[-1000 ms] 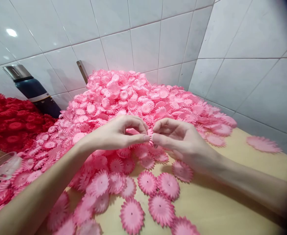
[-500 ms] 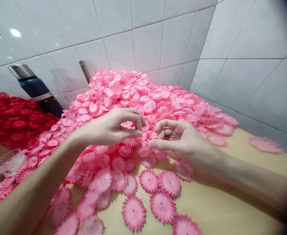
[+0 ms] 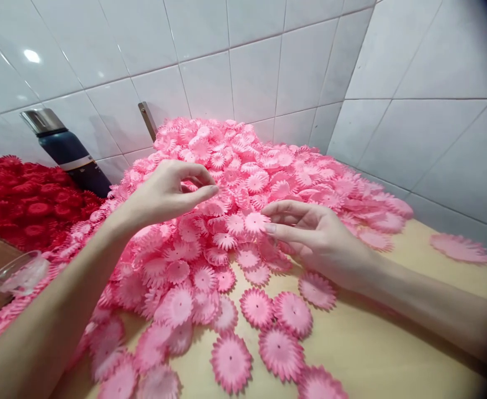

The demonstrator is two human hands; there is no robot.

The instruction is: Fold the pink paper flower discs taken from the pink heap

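A big heap of pink paper flowers [image 3: 243,166] lies on a pale wooden table [image 3: 376,354], against the tiled corner. My right hand [image 3: 313,235] reaches into the heap's front slope and pinches one pink flower [image 3: 255,221] between thumb and forefinger. My left hand [image 3: 170,191] hovers above the heap a little to the left. Its fingers are loosely curled and slightly apart, with nothing visible between them. Single pink flowers [image 3: 282,352] lie flat on the table in front of both hands.
A heap of red flowers [image 3: 22,205] lies at the left. A dark blue flask with a steel cap [image 3: 71,152] stands against the wall behind it. A clear plastic cup [image 3: 16,274] lies at the left edge. One stray pink flower [image 3: 461,248] lies at the far right.
My hands were together, pinching one flower between them. They have drawn apart: the left hand has risen up and to the left, and the right hand keeps a flower at its fingertips.
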